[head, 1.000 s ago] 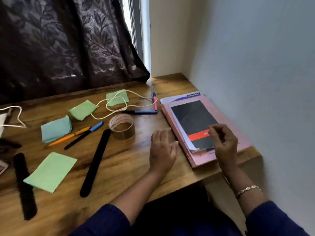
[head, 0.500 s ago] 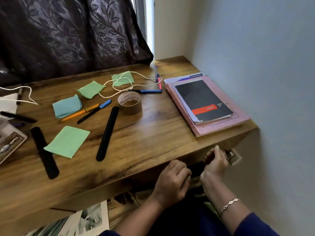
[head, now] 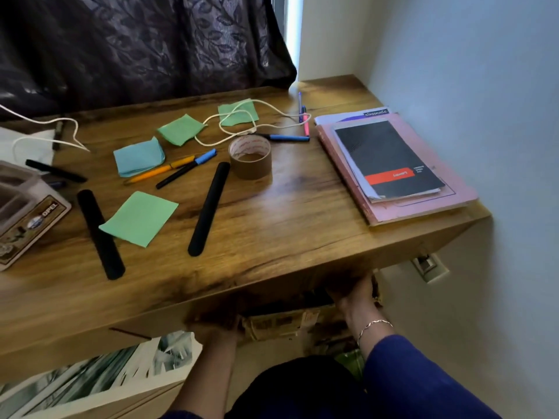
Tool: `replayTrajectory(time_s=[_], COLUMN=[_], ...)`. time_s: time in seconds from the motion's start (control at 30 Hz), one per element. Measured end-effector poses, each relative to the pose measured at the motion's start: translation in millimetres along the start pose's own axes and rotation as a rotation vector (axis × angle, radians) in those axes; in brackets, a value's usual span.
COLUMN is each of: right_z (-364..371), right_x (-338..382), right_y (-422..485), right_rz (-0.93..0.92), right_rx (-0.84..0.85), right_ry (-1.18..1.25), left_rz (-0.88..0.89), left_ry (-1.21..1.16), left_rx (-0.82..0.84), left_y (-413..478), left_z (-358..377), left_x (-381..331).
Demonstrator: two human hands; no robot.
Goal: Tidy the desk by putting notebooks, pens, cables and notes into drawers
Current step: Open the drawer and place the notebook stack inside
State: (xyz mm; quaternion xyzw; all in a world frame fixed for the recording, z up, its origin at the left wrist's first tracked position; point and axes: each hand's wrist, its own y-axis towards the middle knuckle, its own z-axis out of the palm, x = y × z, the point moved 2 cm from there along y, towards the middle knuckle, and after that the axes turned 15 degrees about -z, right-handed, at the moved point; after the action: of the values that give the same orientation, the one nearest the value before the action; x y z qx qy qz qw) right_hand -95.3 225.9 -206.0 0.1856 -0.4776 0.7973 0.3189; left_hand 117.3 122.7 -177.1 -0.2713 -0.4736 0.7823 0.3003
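While reaching beneath the desk's (head: 287, 225) front edge, presumably for a drawer: left hand (head: 216, 326) and right hand (head: 352, 293) apart, grips blurred, cannot tell. Barely begun, apparently: notebooks (head: 390, 161), pens (head: 157, 173), white cable (head: 279, 111), sticky notes (head: 139, 217) all on top, none visibly stowed.

Black notebook (head: 390, 158) w/ red label lies flat atop pink notebook (head: 423, 207), at right end of tabletop (head: 287, 213). Front green note (head: 139, 217) flat, front-left. Blue notes (head: 139, 157) behind it. Mid green note (head: 181, 129) and rear green note (head: 239, 113) further back. White cable (head: 211, 143) loops over rear one. Orange pen (head: 160, 172) and blue-capped pen (head: 187, 169) lie side by side. Blue pen (head: 287, 137) just beside cable.
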Motion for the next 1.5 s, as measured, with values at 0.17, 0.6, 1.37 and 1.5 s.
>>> replayTrajectory(time_s=[0.17,0.6,1.37,1.5], right_z=[1.4,-60.6,-100.8,-121.1], right_x=[-0.1,24.4,123.4,126.6], right_y=[0.6,-54.2,-151.2,-159.4], right_rz=[-0.005,-0.124,-0.552,-0.461], right_rx=[0.000,-0.279,0.531,0.634], right_ry=[-0.023,-0.123,-2.137,-2.167], left_rz=[-0.040,-0.216,0.763,0.556], left_ry=[0.074,1.087,2.323,2.316], left_rx=[-0.104,0.007,0.294,0.299], left_y=[12.4,-80.7,-160.5,-156.9], left_z=[-9.2,-68.2,-72.7,-87.0], left_x=[-6.0,55.4,75.2,84.8])
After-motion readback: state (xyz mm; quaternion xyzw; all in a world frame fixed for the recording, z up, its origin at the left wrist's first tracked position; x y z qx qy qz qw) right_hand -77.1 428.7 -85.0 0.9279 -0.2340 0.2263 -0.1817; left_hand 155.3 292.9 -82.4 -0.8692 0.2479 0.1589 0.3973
